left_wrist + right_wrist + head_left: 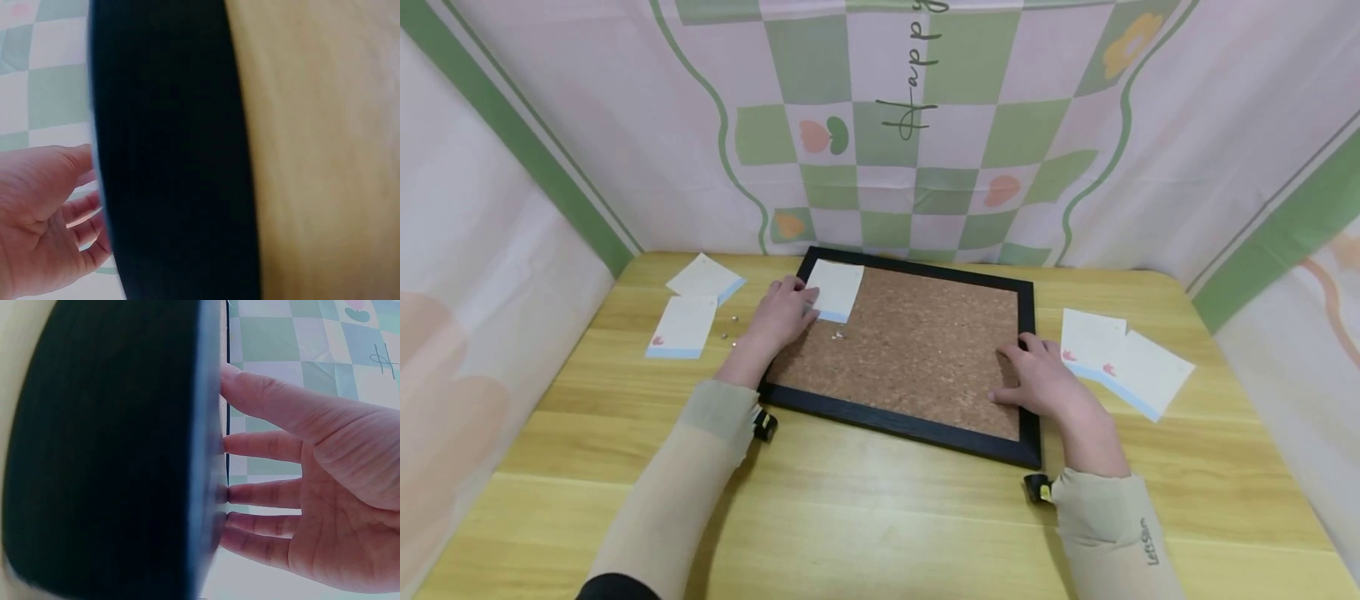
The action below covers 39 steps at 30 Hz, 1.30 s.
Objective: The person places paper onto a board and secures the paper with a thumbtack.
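Note:
A black-framed cork board (917, 358) lies slightly turned on the table, a white card with a blue edge (838, 287) at its upper left. My left hand (781, 315) rests over the board's left side, fingertips at the card's left edge. Relaxed fingers of my right hand (1045, 379) touch the right border and nearby cork. In the left wrist view the border (175, 150) hides the fingertips of my left hand (47, 219). The right wrist view shows my right hand (331, 481) with spread fingers, their tips at the border (106, 450). Small pins (838, 335) lie below the card.
Two cards (683, 327) lie left of the board, with several small pins (735, 319) between them and it. Two overlapping cards (1146, 371) lie to the right. A patterned curtain (887, 133) hangs behind the wooden table (850, 525).

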Each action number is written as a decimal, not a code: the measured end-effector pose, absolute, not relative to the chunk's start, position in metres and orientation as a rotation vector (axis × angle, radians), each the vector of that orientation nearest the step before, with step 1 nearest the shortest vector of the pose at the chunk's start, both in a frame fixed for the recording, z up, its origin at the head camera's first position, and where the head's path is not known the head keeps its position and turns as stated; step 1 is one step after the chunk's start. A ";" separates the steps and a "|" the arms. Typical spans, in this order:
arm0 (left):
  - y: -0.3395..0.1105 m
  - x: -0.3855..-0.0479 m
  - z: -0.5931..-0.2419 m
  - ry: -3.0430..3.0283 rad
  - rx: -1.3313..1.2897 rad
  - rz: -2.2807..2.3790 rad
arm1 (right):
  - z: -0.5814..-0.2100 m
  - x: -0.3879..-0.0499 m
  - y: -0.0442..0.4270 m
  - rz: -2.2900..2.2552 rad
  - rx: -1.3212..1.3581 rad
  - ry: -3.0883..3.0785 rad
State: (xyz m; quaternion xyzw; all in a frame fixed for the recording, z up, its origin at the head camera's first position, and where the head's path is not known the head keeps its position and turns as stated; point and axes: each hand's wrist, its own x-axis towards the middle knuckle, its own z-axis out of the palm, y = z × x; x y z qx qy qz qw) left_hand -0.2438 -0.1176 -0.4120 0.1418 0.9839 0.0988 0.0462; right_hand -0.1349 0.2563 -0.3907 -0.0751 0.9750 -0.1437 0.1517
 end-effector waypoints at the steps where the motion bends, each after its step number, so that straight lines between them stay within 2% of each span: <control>1: -0.117 -0.244 -0.412 3.002 0.426 0.298 | -0.391 -0.135 0.256 -0.412 -0.217 2.799; 20: -0.112 -0.241 -0.415 2.998 0.380 0.240 | -0.390 -0.135 0.258 -0.407 -0.235 2.811; 30: -0.109 -0.242 -0.415 3.010 0.473 0.169 | -0.390 -0.132 0.252 -0.333 -0.265 2.825; 39: -0.116 -0.240 -0.407 2.951 0.531 0.317 | -0.385 -0.127 0.231 -0.191 -0.392 2.865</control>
